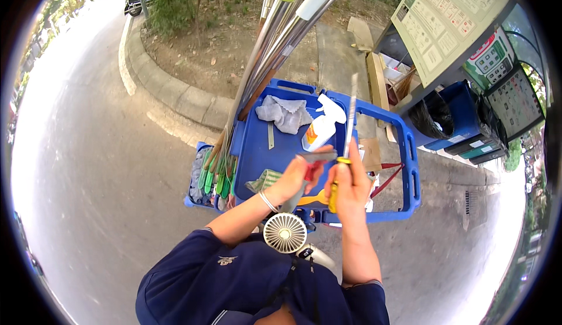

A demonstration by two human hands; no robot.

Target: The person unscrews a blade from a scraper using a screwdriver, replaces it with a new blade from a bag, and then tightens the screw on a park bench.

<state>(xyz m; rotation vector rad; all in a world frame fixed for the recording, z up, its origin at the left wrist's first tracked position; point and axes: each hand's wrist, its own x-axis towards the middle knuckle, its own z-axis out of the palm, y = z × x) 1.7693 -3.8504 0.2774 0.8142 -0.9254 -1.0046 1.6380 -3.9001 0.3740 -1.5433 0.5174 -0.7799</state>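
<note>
Over a blue cart, my left hand (288, 180) is closed round a small red and grey tool (318, 156), blurred, its kind unclear. Just beside it, my right hand (353, 191) grips a yellow-handled tool (333, 198) whose long, thin metal blade points up and away from me. The grey bar of the left tool comes close to the yellow collar; I cannot tell whether they touch. On the blue tray (266, 164) behind my hands lie a white spray bottle (319, 134), tipped over, a grey cloth (285, 114), a flat metal strip (271, 136) and a green striped cloth (264, 180).
Long poles (270, 50) lean up from the cart's left side, above green-handled tools (220, 184). A blue frame (411, 167) rings the cart's right side. A white fan (285, 233) hangs at my front. Bins (459, 111) and a notice board (448, 20) stand right, a curb (175, 93) far left.
</note>
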